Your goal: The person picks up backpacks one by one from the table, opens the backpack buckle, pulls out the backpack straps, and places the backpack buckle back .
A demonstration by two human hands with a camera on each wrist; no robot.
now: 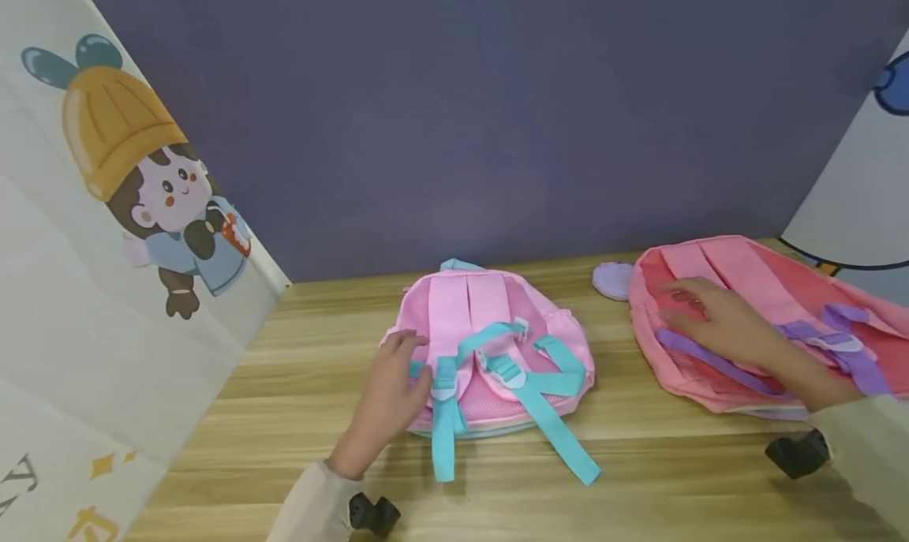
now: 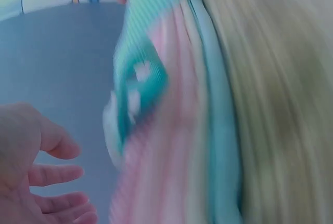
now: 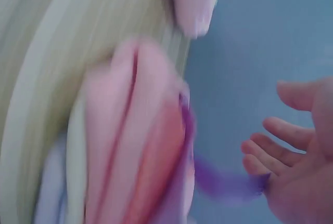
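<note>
Lying straps-up near the middle of the back edge of the table [image 1: 298,447], a pink backpack [image 1: 490,305] was flanked on its left side by the left hand [image 1: 387,392]. Its teal straps [image 1: 547,416] were left loose across the back panel, two tails being trailed toward the near edge. A coral backpack [image 1: 767,289] was set toward the back right corner, also back panel up, with the right hand [image 1: 724,321] held above it. The two bags were presumably spaced apart so that each could be reached by one hand.

Nothing was gripped by either hand: the left fingers were spread and relaxed, and the right ones were loosely bent, with thumb and fingers apart. A purple strap [image 1: 855,360] was seen in the right wrist view to meet the edge of the palm (whether pressed against it or merely passing behind could not be told). Beside the coral bag, near the back edge, a small lilac pouch [image 1: 612,280] was placed.

No brand or label could be read on either bag. On the left wall [image 1: 57,305], only a cut-off "y" was legible in the printed lettering [image 1: 21,476], below a cartoon figure [image 1: 121,132].
</note>
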